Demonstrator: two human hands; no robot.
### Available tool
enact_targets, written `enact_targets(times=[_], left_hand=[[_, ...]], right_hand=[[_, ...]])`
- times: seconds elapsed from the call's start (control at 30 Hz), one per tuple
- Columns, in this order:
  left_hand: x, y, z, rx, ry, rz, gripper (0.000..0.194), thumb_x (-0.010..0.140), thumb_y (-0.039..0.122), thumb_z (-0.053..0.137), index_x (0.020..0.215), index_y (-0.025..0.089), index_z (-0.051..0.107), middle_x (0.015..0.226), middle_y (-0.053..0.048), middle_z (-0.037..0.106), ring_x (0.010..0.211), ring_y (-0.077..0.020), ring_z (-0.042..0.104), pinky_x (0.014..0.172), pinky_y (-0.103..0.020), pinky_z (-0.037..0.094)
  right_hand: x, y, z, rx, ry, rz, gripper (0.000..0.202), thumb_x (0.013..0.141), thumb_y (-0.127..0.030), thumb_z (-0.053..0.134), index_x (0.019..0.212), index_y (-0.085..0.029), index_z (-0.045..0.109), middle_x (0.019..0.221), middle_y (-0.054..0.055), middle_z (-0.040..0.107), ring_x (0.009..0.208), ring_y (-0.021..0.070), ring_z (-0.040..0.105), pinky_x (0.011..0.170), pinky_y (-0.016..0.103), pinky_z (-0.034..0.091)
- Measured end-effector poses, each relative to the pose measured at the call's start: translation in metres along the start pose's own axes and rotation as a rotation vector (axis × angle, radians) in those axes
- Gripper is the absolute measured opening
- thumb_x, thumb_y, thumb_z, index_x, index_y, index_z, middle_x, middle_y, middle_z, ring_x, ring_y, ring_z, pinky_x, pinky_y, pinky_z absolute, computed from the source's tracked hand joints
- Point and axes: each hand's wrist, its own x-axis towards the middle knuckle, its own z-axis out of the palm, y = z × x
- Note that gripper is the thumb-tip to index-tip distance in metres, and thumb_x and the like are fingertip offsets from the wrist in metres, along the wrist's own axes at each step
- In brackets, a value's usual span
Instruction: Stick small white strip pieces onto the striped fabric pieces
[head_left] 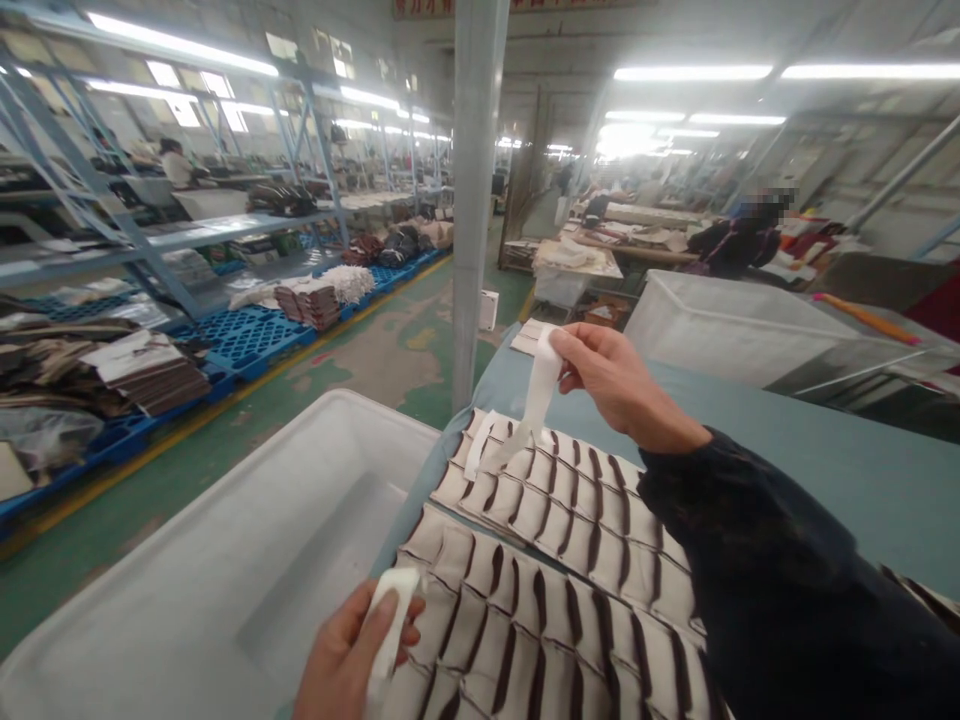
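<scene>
My right hand [619, 380] pinches one end of a white strip [541, 385] between thumb and fingers. The strip hangs down in a loop and its lower part rests over rows of cream-and-brown fabric pieces [570, 490]. In my left hand [341, 650], low in the view, is a flat white bundle [394, 605], gripped with the thumb on top; it looks like more of the same strip. Beneath this hand, nearer rows of cream-and-brown pieces [517, 640] lie side by side. Whether bundle and strip are joined I cannot tell.
A blue-green cloth [810, 450] covers the table. Against its left side stands a large white bin [225, 560]; another white bin [735, 320] is beyond the table. A grey post [472, 200] rises behind. Blue pallets [247, 345] hold stacks at left. A person [739, 240] sits at right.
</scene>
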Motion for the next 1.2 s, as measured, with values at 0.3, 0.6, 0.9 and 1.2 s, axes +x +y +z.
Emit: enact_targets(times=[0.3,0.6,0.9,1.2], left_hand=[[0.017,0.026,0.041,-0.724,-0.024,-0.235,0.036,0.095,0.025,0.062,0.129,0.018,0.069,0.150,-0.010,0.062,0.085,-0.0141,0.074,0.054,-0.019,0.057],[0.007,0.010,0.075,-0.728,-0.108,-0.118,0.050,0.086,0.037,0.076,0.132,0.021,0.064,0.154,-0.010,0.058,0.114,-0.0275,0.071,0.062,-0.027,0.061],[0.035,-0.007,0.062,-0.659,-0.022,0.057,0.043,0.078,0.044,0.083,0.106,0.016,0.065,0.108,-0.010,0.078,0.085,-0.0229,0.078,0.072,-0.032,0.062],[0.008,-0.031,0.020,-0.242,0.125,0.161,0.052,0.076,0.063,0.079,0.092,0.015,0.069,0.068,0.002,0.065,0.054,-0.0140,0.064,0.045,-0.021,0.049]], right_hand=[[-0.031,-0.028,0.023,0.075,-0.023,-0.019,0.050,0.070,-0.064,0.085,0.073,-0.019,0.064,0.058,-0.004,0.057,0.048,0.0072,0.049,0.041,0.017,0.045],[-0.055,-0.031,0.057,0.120,-0.057,0.008,0.047,0.077,-0.062,0.081,0.076,-0.019,0.064,0.063,-0.003,0.059,0.051,0.0076,0.053,0.043,0.016,0.046],[-0.075,-0.032,0.079,0.175,-0.109,0.043,0.046,0.079,-0.062,0.078,0.074,-0.020,0.061,0.061,-0.005,0.057,0.048,0.0069,0.051,0.043,0.017,0.045],[-0.076,-0.008,0.067,0.167,-0.013,0.073,0.043,0.079,-0.061,0.078,0.073,-0.022,0.060,0.062,-0.004,0.055,0.052,0.0092,0.052,0.044,0.019,0.047]])
